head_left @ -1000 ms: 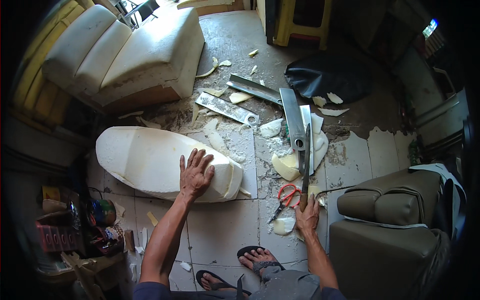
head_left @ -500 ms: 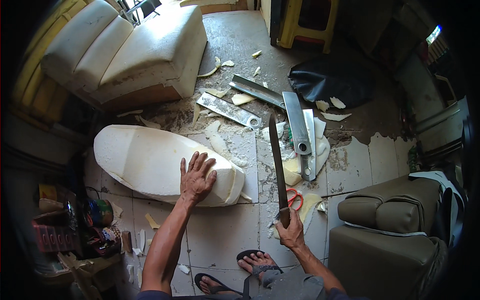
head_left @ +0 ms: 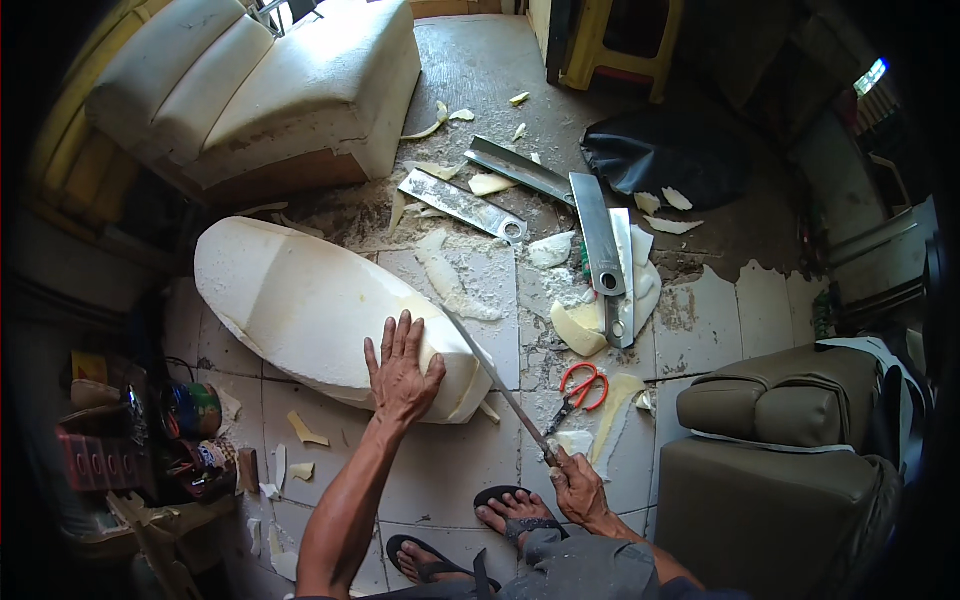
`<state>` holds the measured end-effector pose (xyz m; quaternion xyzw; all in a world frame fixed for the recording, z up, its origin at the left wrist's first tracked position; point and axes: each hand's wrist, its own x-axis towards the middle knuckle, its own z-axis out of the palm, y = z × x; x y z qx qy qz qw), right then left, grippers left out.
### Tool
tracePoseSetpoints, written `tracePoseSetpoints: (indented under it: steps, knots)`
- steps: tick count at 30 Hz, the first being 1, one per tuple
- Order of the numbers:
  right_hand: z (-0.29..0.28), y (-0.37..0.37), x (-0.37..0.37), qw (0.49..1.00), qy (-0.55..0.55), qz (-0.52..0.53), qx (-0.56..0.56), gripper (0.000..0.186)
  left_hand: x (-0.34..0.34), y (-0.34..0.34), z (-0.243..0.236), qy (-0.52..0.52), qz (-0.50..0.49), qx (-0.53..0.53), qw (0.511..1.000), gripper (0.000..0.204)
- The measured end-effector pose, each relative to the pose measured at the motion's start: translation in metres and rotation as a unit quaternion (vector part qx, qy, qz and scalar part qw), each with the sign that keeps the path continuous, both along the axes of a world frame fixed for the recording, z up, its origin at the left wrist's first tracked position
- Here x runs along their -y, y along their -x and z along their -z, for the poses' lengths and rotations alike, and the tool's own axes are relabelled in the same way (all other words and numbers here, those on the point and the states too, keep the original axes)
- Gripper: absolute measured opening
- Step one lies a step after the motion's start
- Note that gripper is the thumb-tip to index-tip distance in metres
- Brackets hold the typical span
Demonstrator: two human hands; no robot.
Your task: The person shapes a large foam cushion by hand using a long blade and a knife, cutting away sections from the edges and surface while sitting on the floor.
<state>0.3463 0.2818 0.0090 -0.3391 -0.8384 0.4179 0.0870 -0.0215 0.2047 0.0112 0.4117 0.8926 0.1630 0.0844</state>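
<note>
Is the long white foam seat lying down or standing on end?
Lying down: the foam seat stretches lengthwise over the floor tiles, left hand on top.

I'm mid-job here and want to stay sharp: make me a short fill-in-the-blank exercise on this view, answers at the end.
1. The left hand rests palm ____ on the white foam block.
2. The right hand grips the long knife by its ____.
3. The scissors have ____ handles.
4. The stool at the top of the view is ____.

Missing words: down; handle; red; yellow.
</note>
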Motion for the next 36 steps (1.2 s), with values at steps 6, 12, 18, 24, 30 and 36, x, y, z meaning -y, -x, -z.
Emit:
tracePoseSetpoints:
  steps: [6, 12, 18, 24, 30, 36]
  knots:
    - [-0.004, -0.010, 0.005, 1.000, -0.020, -0.023, 0.003, 0.048, 0.002, -0.004, 0.000, -0.001, -0.021, -0.028, 0.999, 0.078]
    - [-0.007, -0.014, 0.003, 0.999, -0.027, -0.027, -0.016, 0.047, 0.008, -0.002, 0.000, -0.015, 0.008, -0.043, 0.999, 0.075]
    - [-0.003, -0.025, 0.010, 1.000, -0.025, 0.008, -0.001, 0.044, 0.028, 0.014, -0.008, -0.011, 0.040, -0.037, 0.998, 0.073]
    - [-0.004, -0.021, 0.017, 1.000, -0.013, 0.000, -0.005, 0.043, 0.032, 0.016, -0.008, 0.002, 0.033, -0.029, 0.999, 0.073]
    - [0.002, -0.032, 0.024, 0.999, -0.021, -0.005, 0.031, 0.043, 0.029, 0.011, -0.005, 0.003, 0.030, -0.035, 0.999, 0.073]
    - [0.010, -0.032, 0.026, 1.000, -0.010, -0.012, 0.022, 0.043, 0.030, 0.010, -0.007, 0.005, 0.023, -0.026, 0.999, 0.072]
